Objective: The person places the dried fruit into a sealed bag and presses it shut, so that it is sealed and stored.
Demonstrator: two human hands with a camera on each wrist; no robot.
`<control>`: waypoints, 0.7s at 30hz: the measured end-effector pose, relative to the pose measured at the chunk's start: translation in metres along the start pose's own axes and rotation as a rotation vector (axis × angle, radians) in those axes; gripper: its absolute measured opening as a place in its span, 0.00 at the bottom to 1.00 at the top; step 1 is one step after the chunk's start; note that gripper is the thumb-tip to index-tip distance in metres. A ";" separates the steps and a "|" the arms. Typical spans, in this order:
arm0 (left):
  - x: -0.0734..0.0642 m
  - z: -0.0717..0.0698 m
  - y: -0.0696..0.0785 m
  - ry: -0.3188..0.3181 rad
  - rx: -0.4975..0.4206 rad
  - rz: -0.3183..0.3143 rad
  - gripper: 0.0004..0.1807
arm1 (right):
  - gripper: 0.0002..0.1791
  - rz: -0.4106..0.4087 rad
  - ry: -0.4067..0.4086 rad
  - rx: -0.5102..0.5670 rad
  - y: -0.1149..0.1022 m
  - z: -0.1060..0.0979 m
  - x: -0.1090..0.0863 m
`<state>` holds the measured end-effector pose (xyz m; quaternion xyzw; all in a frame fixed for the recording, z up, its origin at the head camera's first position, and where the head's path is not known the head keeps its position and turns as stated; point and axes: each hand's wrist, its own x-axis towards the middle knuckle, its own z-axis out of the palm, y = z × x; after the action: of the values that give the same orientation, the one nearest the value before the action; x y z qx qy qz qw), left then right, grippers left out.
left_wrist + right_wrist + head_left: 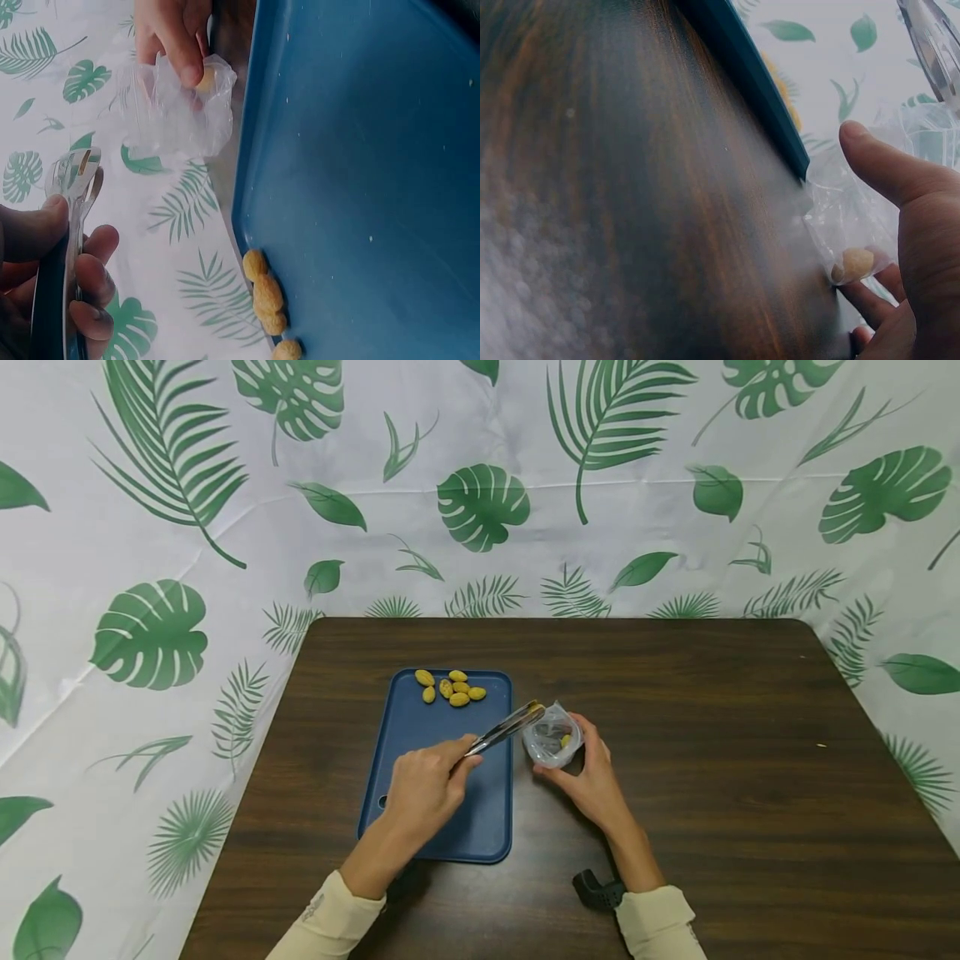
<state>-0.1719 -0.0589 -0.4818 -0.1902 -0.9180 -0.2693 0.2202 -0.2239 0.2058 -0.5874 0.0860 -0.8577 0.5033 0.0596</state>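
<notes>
My left hand point(427, 785) grips a pair of metal tongs point(501, 732) with dark handles. The tongs' tips reach over the mouth of a clear plastic bag point(546, 750), and something golden-brown shows at them. My right hand point(596, 781) holds that bag upright just right of the tray, thumb and fingers around its sides. Inside the bag lies a yellow oval snack piece point(855, 262), low down near the fingers in the right wrist view. Several similar snack pieces point(459, 687) sit at the far end of the blue tray point(472, 827).
The tray lies on a dark wooden table point(712, 693), left of its middle. Small crumbs point(370, 238) dot the tray's surface. Behind the table hangs a white cloth point(397, 527) with green leaves. A black band point(597, 891) is on my right wrist.
</notes>
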 end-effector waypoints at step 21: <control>0.005 0.008 0.007 -0.064 0.010 0.054 0.13 | 0.55 0.001 -0.001 -0.001 0.000 0.000 -0.001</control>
<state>-0.1752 -0.0478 -0.4827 -0.2226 -0.9204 -0.2524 0.1987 -0.2231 0.2056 -0.5874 0.0858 -0.8580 0.5029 0.0590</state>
